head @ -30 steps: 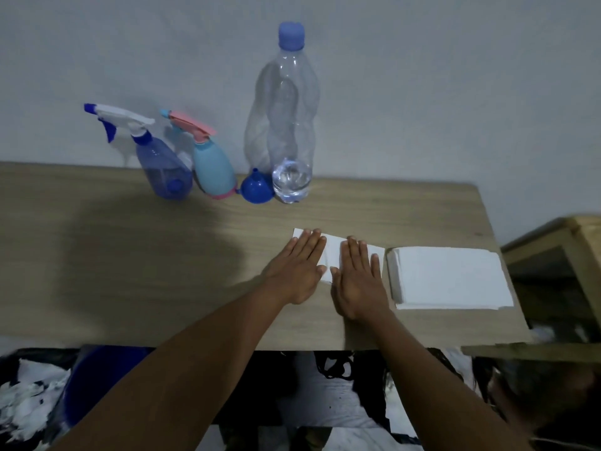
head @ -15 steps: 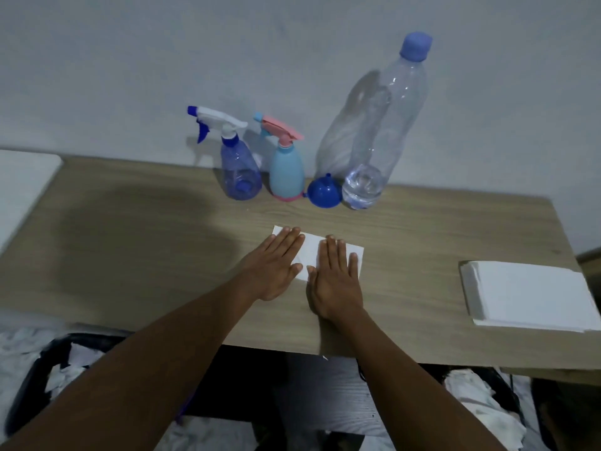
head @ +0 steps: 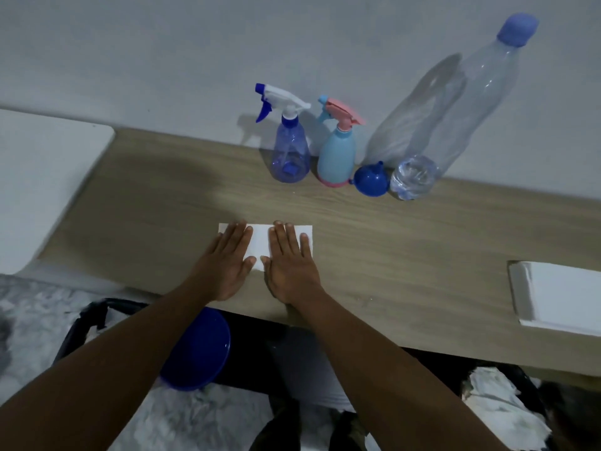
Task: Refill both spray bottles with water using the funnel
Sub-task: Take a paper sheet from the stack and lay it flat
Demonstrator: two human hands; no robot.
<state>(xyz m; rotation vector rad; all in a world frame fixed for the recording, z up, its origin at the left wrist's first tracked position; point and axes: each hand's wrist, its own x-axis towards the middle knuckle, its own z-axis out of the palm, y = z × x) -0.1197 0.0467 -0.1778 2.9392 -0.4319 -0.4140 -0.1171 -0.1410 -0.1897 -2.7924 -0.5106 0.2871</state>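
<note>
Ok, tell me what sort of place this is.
Probably a room at home: a wooden table against a bare wall, a plastic water bottle on it, a blue basin below its edge.

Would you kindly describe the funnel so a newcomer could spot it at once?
Four things stand along the back edge of the table. The funnel sits between the pink-topped sprayer and the water bottle. It is the shortest: a dark blue dome, spout up.

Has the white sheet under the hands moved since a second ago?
Yes: the white sheet slid left, from beside the paper stack to in front of the translucent spray bottle.
</note>
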